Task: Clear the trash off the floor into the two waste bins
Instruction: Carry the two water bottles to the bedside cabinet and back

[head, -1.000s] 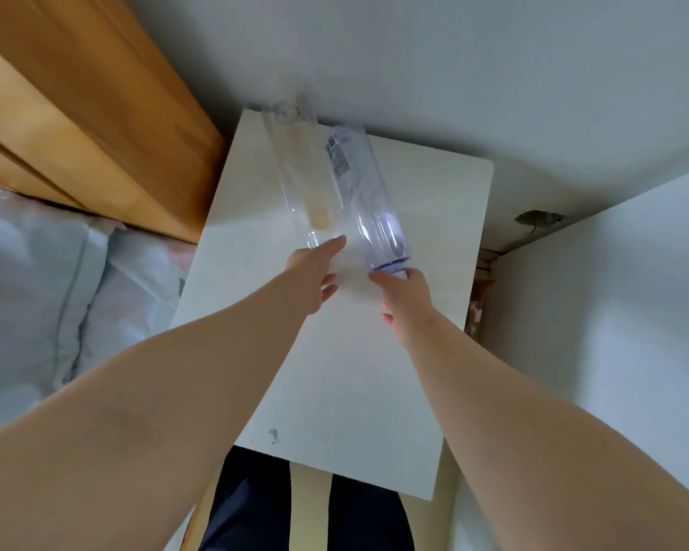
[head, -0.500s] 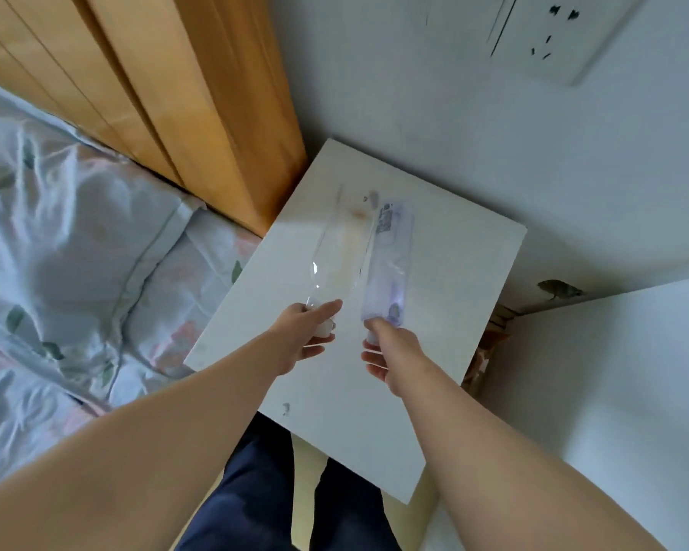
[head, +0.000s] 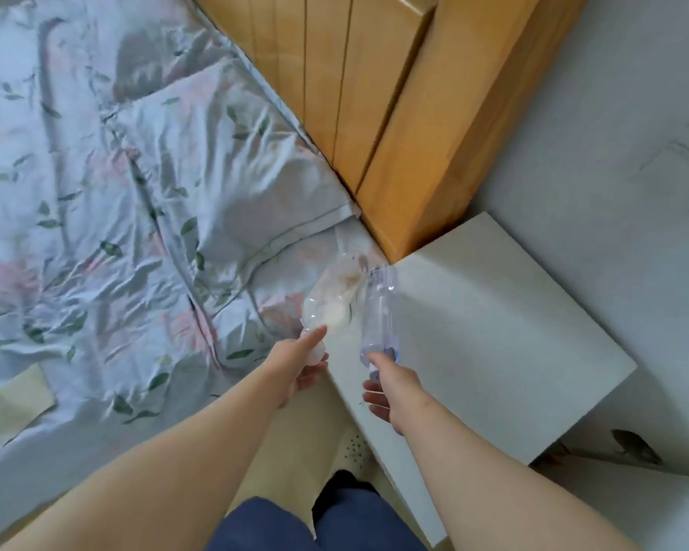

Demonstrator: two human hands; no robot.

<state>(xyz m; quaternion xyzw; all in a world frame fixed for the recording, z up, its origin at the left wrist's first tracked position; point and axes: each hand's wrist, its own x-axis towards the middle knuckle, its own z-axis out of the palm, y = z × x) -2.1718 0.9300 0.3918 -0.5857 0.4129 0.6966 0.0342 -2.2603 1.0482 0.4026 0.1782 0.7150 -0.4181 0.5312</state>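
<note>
Rumpled flowered sheets cover the bed (head: 116, 192) on the left, a wooden headboard (head: 374, 93) stands behind it, and a white surface (head: 494, 312) sits to the right against the wall. I hold two empty plastic bottles in the air where bed and surface meet. My left hand (head: 301, 369) is wrapped round the cap end of the clear bottle (head: 333, 296), and my right hand (head: 390, 385) is clamped on the neck of the blue-tinted bottle (head: 378, 312). Both long axes run away from me, bases far, side by side and closing together at the far ends. Neither waste bin is in view, so I judge the next move is a turn to find them, one bottle per hand.
</note>
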